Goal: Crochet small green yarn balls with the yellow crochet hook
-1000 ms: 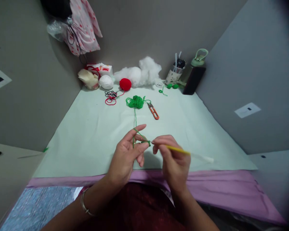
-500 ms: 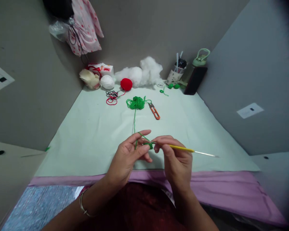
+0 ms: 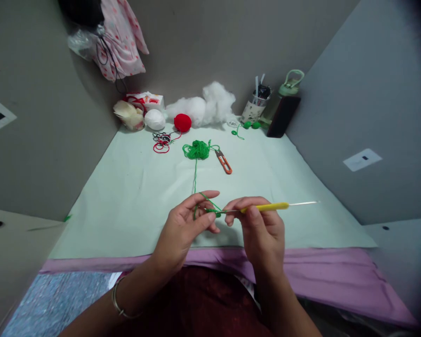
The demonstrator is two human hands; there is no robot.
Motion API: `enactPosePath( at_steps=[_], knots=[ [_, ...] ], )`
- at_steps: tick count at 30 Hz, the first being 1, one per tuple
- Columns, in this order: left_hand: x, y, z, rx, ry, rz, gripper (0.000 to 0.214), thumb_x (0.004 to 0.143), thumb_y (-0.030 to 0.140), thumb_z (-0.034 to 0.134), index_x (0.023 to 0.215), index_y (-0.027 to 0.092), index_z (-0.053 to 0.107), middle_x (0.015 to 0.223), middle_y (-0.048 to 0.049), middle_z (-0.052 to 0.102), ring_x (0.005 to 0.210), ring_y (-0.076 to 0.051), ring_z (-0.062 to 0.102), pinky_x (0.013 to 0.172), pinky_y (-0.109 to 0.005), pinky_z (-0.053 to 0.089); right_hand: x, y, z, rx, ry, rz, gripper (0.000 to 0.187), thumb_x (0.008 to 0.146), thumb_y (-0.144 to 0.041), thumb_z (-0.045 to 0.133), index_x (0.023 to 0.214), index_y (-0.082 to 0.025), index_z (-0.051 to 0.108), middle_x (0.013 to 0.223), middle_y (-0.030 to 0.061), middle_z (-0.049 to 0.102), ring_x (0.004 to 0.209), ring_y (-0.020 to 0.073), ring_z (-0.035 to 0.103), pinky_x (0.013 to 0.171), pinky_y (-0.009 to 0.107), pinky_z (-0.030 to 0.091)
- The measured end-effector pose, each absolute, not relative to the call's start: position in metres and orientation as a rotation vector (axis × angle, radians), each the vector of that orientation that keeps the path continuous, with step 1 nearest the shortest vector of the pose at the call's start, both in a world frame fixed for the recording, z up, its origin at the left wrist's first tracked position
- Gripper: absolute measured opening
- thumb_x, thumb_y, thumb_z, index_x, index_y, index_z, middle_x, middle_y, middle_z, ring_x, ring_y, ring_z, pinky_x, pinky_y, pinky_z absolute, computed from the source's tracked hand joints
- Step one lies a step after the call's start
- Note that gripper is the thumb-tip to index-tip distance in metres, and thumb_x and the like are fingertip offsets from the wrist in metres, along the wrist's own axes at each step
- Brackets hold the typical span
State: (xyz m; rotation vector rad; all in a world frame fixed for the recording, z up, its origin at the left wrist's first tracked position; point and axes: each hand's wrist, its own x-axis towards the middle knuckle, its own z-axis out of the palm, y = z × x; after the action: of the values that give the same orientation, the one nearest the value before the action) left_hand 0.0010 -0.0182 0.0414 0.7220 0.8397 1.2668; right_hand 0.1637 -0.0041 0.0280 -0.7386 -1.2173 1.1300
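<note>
Between the thumb and fingers of my left hand (image 3: 182, 227) is a small green crochet piece (image 3: 215, 213), partly covered by the fingertips. Green yarn runs over the raised index finger and back to a loose green yarn bundle (image 3: 198, 150) on the table. My right hand (image 3: 263, 229) grips a crochet hook (image 3: 272, 206) with a yellow handle, held nearly level. Its thin metal front end meets the green piece, while the other metal end sticks out to the right. Thread snips (image 3: 224, 163) with orange handles lie beside the yarn bundle.
Along the back stand a white yarn ball (image 3: 155, 120), a red yarn ball (image 3: 183, 122), white stuffing (image 3: 210, 105), a pen cup (image 3: 254, 110), a green bottle (image 3: 280, 100) and a dark phone (image 3: 283, 117). Small green pieces (image 3: 251, 125) lie nearby. Grey partitions (image 3: 365, 107) flank the table.
My right hand has shifted slightly right, and the hook has swung from sloping down rightward to almost level. My left hand keeps its hold on the green piece.
</note>
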Motion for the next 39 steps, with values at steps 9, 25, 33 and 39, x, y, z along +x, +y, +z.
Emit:
enactPosePath(
  at_steps=[9,25,33,39],
  knots=[
    [0.002,-0.020,0.044,0.894,1.061,1.335,0.034,0.080,0.018,0.083,0.113,0.022,0.080,0.081,0.0012,0.065,0.073,-0.013,0.065,0.072,-0.025,0.060,0.168,-0.018,0.028,-0.762,-1.740,0.537,0.028,0.103,-0.011,0.055,0.119,-0.026,0.072,0.102,0.0072,0.078,0.097,0.0226,0.074,0.081,0.039,0.062],
    [0.005,-0.021,0.043,0.692,0.864,1.308,0.052,0.078,0.016,0.088,0.128,0.023,0.075,0.080,0.0035,0.067,0.067,-0.009,0.063,0.065,-0.019,0.056,0.163,-0.016,0.004,-0.828,-1.850,0.085,0.049,0.095,-0.010,0.070,0.135,-0.039,0.071,0.110,0.0052,0.078,0.096,0.0229,0.076,0.075,0.035,0.065],
    [-0.009,-0.012,0.047,0.452,0.697,1.157,0.050,0.081,0.014,0.088,0.128,0.012,0.073,0.069,0.0069,0.058,0.050,-0.002,0.049,0.049,-0.014,0.047,0.164,-0.016,0.021,-0.851,-1.567,0.466,0.032,0.102,-0.011,0.059,0.118,-0.030,0.078,0.092,0.0046,0.076,0.082,0.0210,0.071,0.072,0.039,0.060],
    [-0.005,-0.014,0.045,0.574,0.703,1.215,0.044,0.081,0.015,0.088,0.123,0.021,0.077,0.085,0.0051,0.063,0.050,-0.001,0.055,0.051,-0.016,0.053,0.159,-0.007,0.028,-0.739,-1.205,1.036,0.017,0.102,-0.024,0.064,0.099,-0.026,0.081,0.091,0.0032,0.074,0.070,0.0151,0.068,0.063,0.032,0.057]
  ],
)
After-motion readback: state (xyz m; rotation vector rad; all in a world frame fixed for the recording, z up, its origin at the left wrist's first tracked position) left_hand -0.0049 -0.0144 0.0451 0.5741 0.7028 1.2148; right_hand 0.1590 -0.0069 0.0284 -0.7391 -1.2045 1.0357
